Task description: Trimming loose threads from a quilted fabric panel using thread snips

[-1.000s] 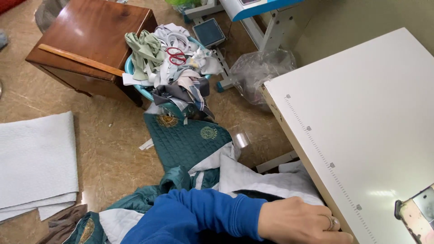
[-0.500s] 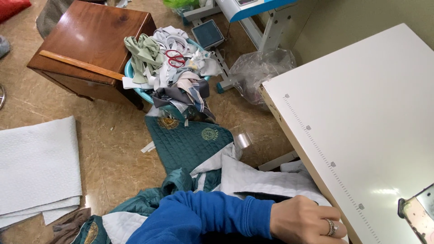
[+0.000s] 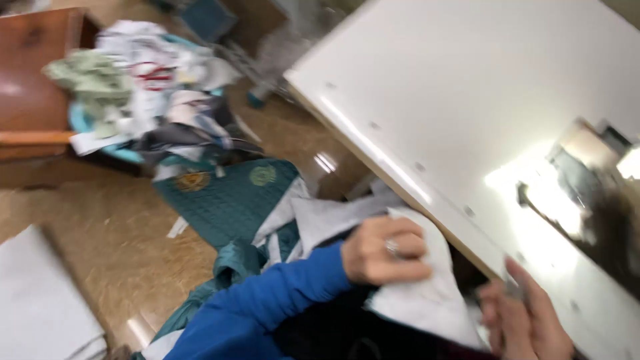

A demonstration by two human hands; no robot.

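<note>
1. Left hand (image 3: 381,252), ring on, is clenched around a white fabric piece (image 3: 427,293) just below the white table (image 3: 480,113) edge.
2. Right hand (image 3: 527,317) rests at that edge; too blurry to tell its grip.
3. Fabric's not on the table yet.

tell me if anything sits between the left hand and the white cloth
Nothing visible does. The left hand already rests on the white cloth, fingers curled over its top edge beside the table. The right hand is at the table's edge, apart.
</note>
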